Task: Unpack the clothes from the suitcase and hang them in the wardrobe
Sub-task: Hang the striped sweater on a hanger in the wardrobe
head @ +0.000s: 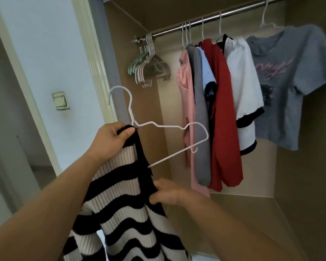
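Note:
A black-and-white striped knit sweater [120, 213] hangs in front of me, partly threaded on a white wire hanger [169, 129]. My left hand [109, 140] grips the sweater's black collar together with the hanger's neck. The hanger's right arm sticks out bare toward the wardrobe. Lower down, my right hand [167, 193] pinches the black neckline edge of the sweater. The suitcase is out of view.
The wardrobe rail [215, 19] carries pink, grey, blue, red and white garments [220, 110] and a grey printed T-shirt [290, 81] at the right. A bunch of empty hangers [151, 68] hangs at the rail's left end. A door frame [94, 63] and a wall switch [60, 100] stand left.

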A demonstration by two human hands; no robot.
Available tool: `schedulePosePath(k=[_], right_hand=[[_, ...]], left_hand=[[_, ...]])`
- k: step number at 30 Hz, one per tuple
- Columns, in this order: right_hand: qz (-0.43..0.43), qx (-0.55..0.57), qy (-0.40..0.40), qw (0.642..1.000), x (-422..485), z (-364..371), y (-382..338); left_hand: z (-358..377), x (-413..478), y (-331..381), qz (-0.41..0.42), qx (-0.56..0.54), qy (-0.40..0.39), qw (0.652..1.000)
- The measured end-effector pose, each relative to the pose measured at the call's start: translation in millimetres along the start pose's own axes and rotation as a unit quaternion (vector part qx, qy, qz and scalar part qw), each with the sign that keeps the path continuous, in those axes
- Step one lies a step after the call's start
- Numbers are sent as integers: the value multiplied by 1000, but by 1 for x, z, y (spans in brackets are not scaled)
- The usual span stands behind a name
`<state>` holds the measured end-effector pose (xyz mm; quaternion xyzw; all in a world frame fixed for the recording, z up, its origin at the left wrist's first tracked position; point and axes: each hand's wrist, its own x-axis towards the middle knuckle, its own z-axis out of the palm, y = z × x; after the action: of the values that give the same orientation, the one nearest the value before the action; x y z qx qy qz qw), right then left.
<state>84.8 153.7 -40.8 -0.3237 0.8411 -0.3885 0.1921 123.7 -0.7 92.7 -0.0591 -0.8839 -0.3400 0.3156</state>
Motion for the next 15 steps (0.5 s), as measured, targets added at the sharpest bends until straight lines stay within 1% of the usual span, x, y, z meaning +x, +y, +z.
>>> schedulePosePath(k=[1,2,3,6,8,10,13,14,15], right_hand=[[35,-107,-22,993,-3,-1,5],[65,-206,-26,976,-6,-5,12],[86,-273,-15,958,-9,-10,20],[103,-343,49,932,-13,-37,47],[119,-367,57,921,-17,-52,56],[116,-373,62,919,-18,-60,54],[69,-411,103,903,-22,-70,42],[53,-445,113,887,-24,-77,39],[37,-490,117,863,-27,-84,36]], left_hand=[[-5,-1,-1,0,-4,-1,1000],[-11,-2,-3,0,-1,-3,1000],[-18,-3,-8,0,8,-8,1000],[-36,-12,-25,-6,49,-55,997],[-40,-18,-37,-9,68,-76,995],[-40,-22,-46,-3,78,-67,995],[-42,-25,-58,14,116,-29,993],[-44,-27,-63,23,136,-25,990],[-45,-29,-66,36,165,-29,985]])
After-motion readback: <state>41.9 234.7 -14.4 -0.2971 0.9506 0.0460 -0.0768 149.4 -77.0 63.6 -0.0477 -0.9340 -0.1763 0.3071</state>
